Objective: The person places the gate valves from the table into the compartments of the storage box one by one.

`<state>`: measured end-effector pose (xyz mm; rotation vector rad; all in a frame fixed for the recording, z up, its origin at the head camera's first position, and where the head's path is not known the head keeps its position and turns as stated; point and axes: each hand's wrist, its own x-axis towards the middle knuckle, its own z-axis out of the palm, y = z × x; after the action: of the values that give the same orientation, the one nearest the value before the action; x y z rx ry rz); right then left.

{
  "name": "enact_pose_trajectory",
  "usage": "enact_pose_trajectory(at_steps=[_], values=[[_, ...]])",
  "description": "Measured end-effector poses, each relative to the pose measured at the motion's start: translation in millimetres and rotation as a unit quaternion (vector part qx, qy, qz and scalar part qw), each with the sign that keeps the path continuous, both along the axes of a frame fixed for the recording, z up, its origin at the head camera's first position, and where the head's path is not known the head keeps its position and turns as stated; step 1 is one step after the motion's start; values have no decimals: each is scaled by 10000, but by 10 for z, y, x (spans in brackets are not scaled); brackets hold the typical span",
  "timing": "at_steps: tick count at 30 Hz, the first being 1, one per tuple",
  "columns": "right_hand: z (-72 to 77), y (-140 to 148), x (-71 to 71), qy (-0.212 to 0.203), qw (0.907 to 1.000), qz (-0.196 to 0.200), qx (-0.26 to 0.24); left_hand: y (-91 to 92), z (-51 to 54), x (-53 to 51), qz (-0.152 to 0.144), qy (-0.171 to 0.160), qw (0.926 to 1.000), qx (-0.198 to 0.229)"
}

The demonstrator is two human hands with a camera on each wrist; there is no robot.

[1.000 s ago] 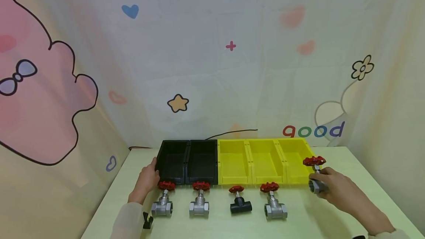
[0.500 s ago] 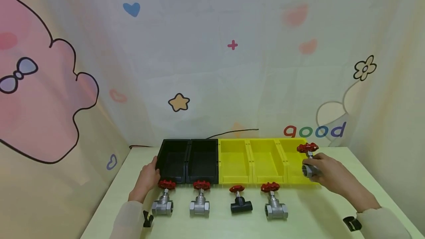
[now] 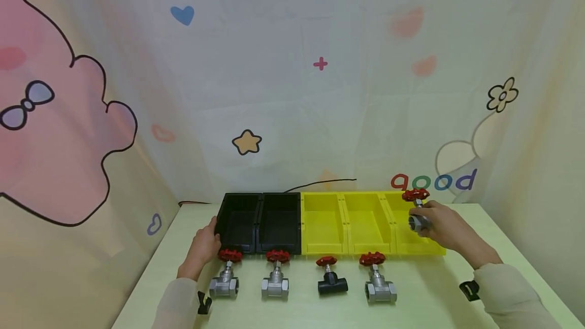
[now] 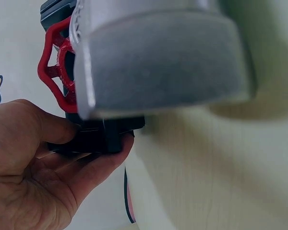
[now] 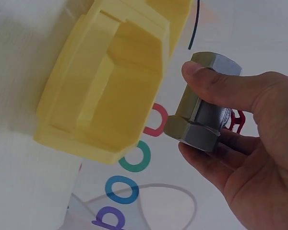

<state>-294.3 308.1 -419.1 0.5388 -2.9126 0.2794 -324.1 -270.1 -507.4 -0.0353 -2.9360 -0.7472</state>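
Observation:
My right hand (image 3: 441,225) grips a metal gate valve (image 5: 209,100) by its body, thumb on one side and fingers on the other. The valve, red handwheel up, is held over the rightmost yellow bin (image 3: 402,245), apart from it in the right wrist view. My left hand (image 3: 202,248) holds the outer side of the leftmost black bin (image 3: 235,249), its thumb near the front corner. Close by stands another gate valve (image 3: 224,286), large in the left wrist view and partly hiding the bin. My left fingertips (image 4: 122,146) touch the bin's wall.
In front of the bins stand a second metal valve (image 3: 274,287), a black plastic valve (image 3: 332,285) and a third metal valve (image 3: 381,291). Another black bin (image 3: 279,249) and two yellow bins (image 3: 323,249) complete the row, before a printed curtain (image 3: 292,90).
My right hand has carried the gate valve up, left and away from me, from the rightmost bin's front corner to above that bin. My left hand stays on the black bin.

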Motion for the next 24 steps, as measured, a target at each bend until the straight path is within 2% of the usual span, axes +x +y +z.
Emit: enact_pose_trajectory(at_steps=[6,11,18,24], values=[[-81,11,-108,-282,9994,-151,-116,33,-1,11,20,-45,10000,34],[-141,0,-206,-451,9988,-153,-107,47,-3,12,22,-56,10000,2],[-194,-47,-304,-480,9987,-44,-144,9,19,8,-20,-113,9999,62],[-229,-56,-378,-762,9969,-123,-134,1,25,-5,15,-108,9999,45]])
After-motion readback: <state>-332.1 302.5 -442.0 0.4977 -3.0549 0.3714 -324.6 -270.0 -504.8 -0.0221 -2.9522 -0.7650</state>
